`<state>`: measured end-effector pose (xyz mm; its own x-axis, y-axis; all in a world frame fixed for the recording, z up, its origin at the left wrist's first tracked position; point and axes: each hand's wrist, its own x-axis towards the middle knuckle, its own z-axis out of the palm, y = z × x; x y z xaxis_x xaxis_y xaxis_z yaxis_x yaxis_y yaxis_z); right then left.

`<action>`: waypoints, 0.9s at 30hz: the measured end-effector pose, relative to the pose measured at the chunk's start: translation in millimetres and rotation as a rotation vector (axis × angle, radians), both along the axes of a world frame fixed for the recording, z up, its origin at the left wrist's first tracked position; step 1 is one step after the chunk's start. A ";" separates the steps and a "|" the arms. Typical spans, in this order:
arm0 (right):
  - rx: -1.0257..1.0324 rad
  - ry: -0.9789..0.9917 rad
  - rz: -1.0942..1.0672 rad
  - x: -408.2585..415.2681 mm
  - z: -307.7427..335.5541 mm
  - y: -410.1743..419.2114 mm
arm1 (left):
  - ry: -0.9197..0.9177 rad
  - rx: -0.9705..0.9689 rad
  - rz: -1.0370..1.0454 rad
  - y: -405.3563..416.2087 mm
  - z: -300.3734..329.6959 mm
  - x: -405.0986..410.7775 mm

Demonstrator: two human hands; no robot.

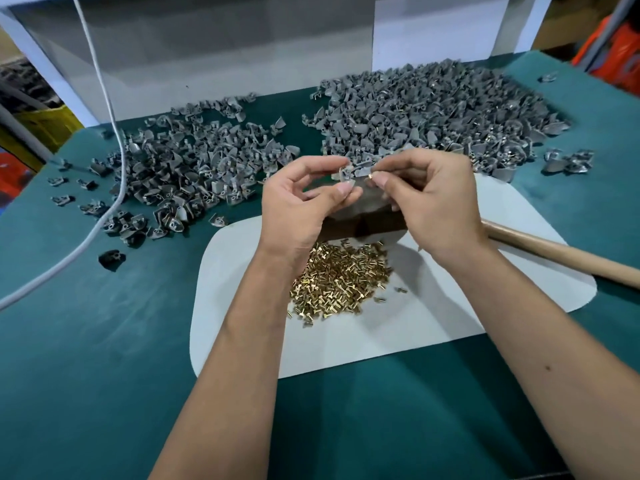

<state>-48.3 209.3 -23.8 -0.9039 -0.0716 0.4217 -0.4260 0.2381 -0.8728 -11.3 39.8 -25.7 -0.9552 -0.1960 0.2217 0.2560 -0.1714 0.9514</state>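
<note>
Left hand (301, 199) pinches curved grey plastic piece (356, 169); right hand (433, 199) pinches brass rivet (370, 175)

Left hand (298, 202) pinches grey plastic part (349, 173); right hand (429, 199) pinches brass pin (370, 176) against it, above brass pin pile (341, 282) on bench (104, 341).

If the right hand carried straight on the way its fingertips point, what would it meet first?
Probably the gray plastic part held by the left hand: the right hand, pinching a brass pin, points straight at it. Depth is unclear.
</note>
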 end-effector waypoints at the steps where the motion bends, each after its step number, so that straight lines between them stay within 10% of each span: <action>1: -0.020 -0.007 0.003 0.1 -0.3 -1.3 | 0.001 -0.003 0.000 0.1 0.0 0.1; 27: 0.189 -0.010 0.013 10.0 7.1 -6.7 | -0.015 -0.098 -0.021 -2.7 -3.0 -0.2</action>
